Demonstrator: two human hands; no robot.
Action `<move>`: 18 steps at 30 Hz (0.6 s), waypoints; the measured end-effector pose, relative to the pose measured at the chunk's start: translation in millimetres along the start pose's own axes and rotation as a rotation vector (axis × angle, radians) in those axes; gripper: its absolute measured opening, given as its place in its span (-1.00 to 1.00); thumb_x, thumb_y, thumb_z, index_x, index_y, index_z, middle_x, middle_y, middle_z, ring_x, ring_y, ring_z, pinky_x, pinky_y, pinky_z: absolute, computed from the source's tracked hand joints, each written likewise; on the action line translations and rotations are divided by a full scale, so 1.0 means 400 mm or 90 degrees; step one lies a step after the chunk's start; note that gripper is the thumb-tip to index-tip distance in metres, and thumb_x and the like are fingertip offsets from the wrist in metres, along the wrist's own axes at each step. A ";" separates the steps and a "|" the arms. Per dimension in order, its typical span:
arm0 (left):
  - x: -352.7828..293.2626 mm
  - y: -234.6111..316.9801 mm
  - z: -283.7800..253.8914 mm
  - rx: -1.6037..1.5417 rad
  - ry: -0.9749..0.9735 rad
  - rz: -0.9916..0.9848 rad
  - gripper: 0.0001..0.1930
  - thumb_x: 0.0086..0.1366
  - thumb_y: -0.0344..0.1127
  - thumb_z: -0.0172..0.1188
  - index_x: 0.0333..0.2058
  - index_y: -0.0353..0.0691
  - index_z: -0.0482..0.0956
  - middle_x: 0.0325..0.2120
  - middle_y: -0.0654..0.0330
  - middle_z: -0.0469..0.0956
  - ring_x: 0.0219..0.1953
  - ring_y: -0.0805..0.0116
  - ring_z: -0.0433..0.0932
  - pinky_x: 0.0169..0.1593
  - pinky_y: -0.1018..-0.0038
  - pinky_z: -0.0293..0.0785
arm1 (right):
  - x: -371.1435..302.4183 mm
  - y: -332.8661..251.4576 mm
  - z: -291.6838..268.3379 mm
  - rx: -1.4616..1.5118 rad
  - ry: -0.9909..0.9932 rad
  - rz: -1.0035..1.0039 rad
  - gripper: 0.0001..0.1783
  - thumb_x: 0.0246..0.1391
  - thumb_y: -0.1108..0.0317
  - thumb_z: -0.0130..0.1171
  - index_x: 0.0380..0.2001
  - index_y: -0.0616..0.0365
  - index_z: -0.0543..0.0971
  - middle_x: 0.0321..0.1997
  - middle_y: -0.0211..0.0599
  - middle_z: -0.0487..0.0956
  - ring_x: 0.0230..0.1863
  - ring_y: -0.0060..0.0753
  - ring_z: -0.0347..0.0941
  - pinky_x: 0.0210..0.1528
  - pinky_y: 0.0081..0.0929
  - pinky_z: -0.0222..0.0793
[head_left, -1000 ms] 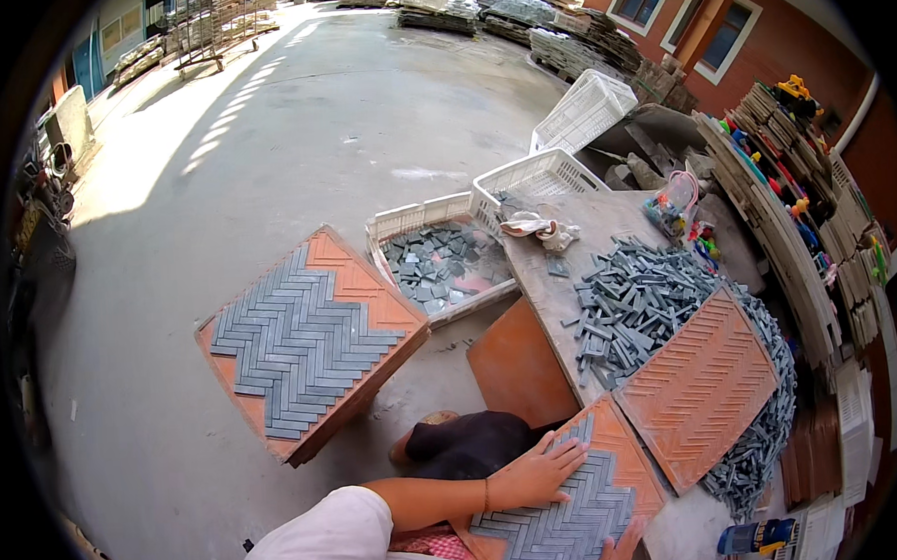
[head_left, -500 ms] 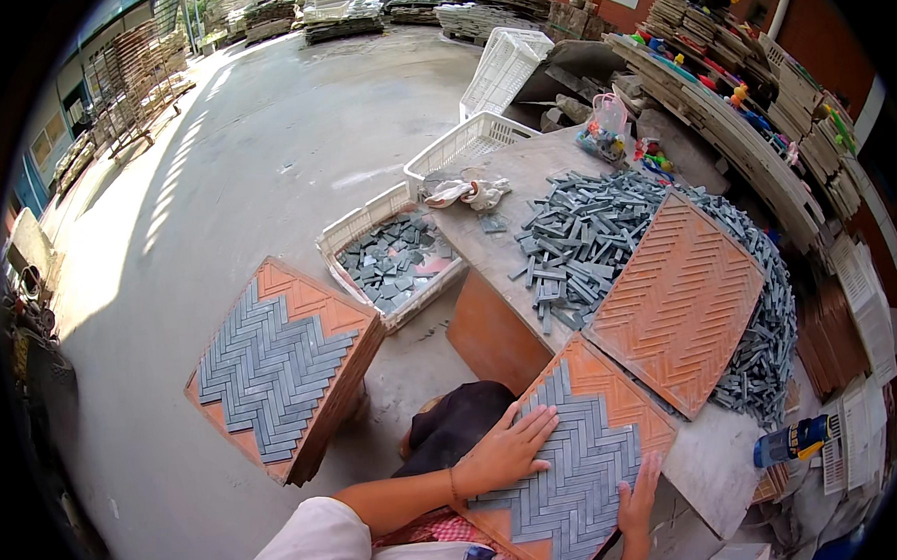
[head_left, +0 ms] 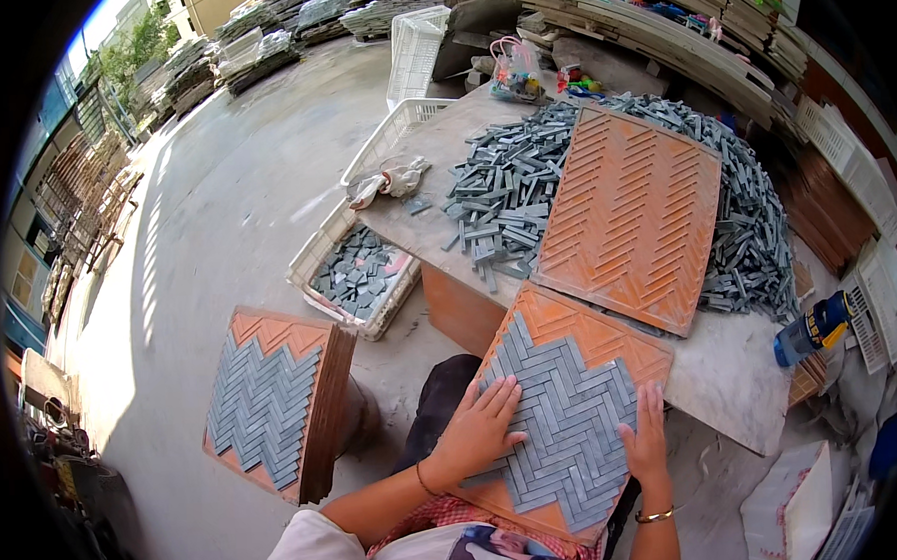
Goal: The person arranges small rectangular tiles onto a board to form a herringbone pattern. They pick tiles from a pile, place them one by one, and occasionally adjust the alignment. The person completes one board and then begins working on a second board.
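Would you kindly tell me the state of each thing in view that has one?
Tiled mould: mostly covered with grey tiles, orange exposed at its far end.
Left hand: open, lying flat on it.
Right hand: open, at its right edge.
Ridged mould: untiled, ridges exposed.
Tile pile: loose, jumbled.
Left stack: topped by a partly tiled mould.
White crate: holding loose tile pieces.
White cloth: crumpled.

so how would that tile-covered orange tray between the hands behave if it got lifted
The orange tray looks stiff, given its flat, straight-sided shape. It is probably heavyish, with grey tiles covering most of it. They could slide if it tips, since no visible fastening holds them.
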State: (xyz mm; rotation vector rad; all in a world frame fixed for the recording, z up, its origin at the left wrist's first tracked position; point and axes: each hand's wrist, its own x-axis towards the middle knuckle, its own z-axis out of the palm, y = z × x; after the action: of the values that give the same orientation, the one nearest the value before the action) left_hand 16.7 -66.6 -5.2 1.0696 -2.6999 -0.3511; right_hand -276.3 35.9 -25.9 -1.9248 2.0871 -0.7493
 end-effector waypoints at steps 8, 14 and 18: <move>-0.007 -0.011 0.016 -0.005 -0.008 -0.006 -0.23 0.18 0.03 0.17 0.26 -0.27 0.16 0.31 0.04 0.10 0.36 0.15 0.06 0.37 0.15 -0.14 | 0.004 0.000 0.005 0.040 0.029 -0.010 -0.21 0.20 -0.04 0.00 0.30 0.31 0.12 0.42 0.06 0.03 0.43 0.12 -0.11 0.39 -0.16 -0.10; -0.021 -0.022 0.025 -0.005 -0.005 0.018 -0.23 0.20 0.07 0.13 0.26 -0.27 0.15 0.31 0.03 0.10 0.36 0.11 0.04 0.38 0.14 -0.16 | 0.000 0.022 0.001 0.115 0.038 -0.023 -0.28 0.23 -0.01 -0.02 0.27 0.29 0.20 0.40 0.07 0.08 0.43 0.10 -0.09 0.38 -0.17 -0.07; -0.051 -0.038 -0.005 -0.056 -0.029 -0.005 -0.26 0.24 0.04 0.11 0.27 -0.28 0.15 0.31 -0.02 0.09 0.36 0.05 0.02 0.37 0.13 -0.14 | -0.030 0.035 0.002 0.259 0.172 0.018 -0.36 0.28 0.06 -0.07 0.27 0.30 0.20 0.36 0.07 0.16 0.41 0.06 0.01 0.35 -0.20 -0.01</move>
State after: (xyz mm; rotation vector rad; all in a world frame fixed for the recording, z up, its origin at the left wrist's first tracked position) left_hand 41.5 -63.5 -10.2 1.0596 -2.6929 -0.4973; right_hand -286.8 47.6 -35.6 -1.6427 1.9007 -1.3711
